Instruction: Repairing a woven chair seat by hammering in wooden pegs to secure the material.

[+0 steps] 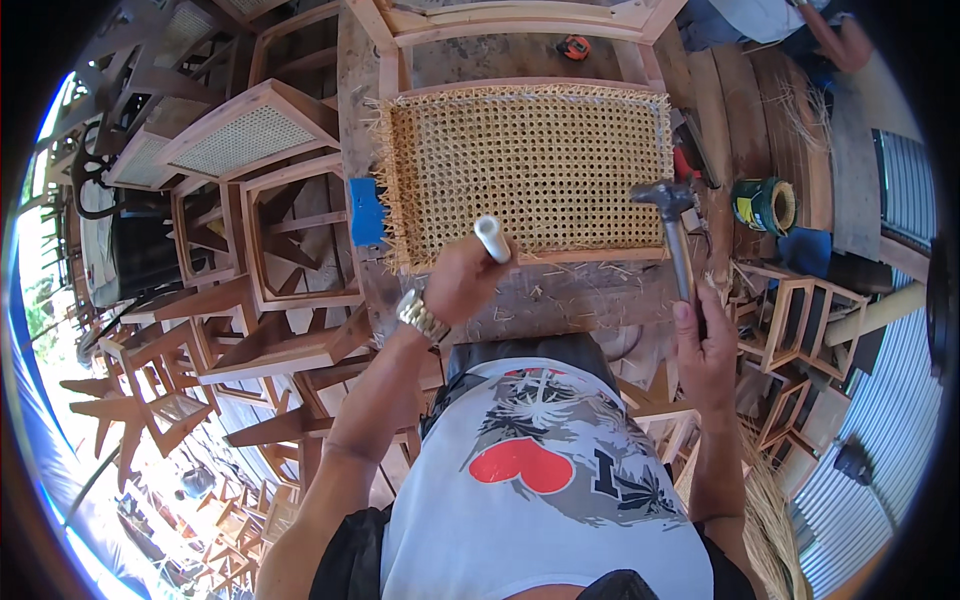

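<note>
On the workbench in front of me lies a wooden frame with a woven cane panel; loose cane ends stick out along its left side. My left hand is closed around a white tube with a hollow end, held at the panel's near edge. A hammer is in my right hand, its fingers wrapped round the handle. The hammer's head is up, over the panel's right edge.
An orange tape measure lies beyond the panel. A blue piece sits at its left, and a green can stands at the right. Several wooden chair frames are stacked at the left. Another person's hand shows at the far right.
</note>
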Demonstrator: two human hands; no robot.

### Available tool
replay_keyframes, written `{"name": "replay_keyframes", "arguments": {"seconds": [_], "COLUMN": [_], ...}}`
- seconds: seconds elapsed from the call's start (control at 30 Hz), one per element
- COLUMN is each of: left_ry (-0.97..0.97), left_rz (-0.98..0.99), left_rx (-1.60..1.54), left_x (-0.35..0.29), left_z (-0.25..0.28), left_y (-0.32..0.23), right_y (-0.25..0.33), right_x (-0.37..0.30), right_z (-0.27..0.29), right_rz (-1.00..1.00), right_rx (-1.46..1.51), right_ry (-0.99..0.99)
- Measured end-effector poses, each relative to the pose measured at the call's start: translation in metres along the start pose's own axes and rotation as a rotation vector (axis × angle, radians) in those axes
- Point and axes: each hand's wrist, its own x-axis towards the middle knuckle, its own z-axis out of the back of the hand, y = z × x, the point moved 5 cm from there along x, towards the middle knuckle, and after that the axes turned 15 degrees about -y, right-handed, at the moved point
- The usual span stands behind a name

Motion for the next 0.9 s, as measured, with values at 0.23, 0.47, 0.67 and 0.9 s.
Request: {"name": "replay_keyframes", "arguments": {"seconds": [0.23,0.47,0.67,0.9], "left_ry": [-0.046,-0.012,-0.076,-0.294], "left_rz": [0.093,0.107,0.152,0.378], "left_rx": [-0.088,-0.032,-0.092,-0.072], "left_x": [0.026,0.025,0.024,0.010], "left_z": [-0.025,-0.040,-0.030,0.034], "left_y": [0.023,0.034,0.026,0.026], "right_y": [-0.018,-0.013,-0.018,-0.107], "right_x": [-0.001,-0.005,-0.001,-0.039], "right_z": [-0.020,-0.028,-0.028,-0.056], "right_rz": [-0.116,-0.068,-0.032,0.100], "right_rx": [-0.002,-0.015,0.002,-0.201], "right_ry": [0.083,0.093,0.088,0.546]}}
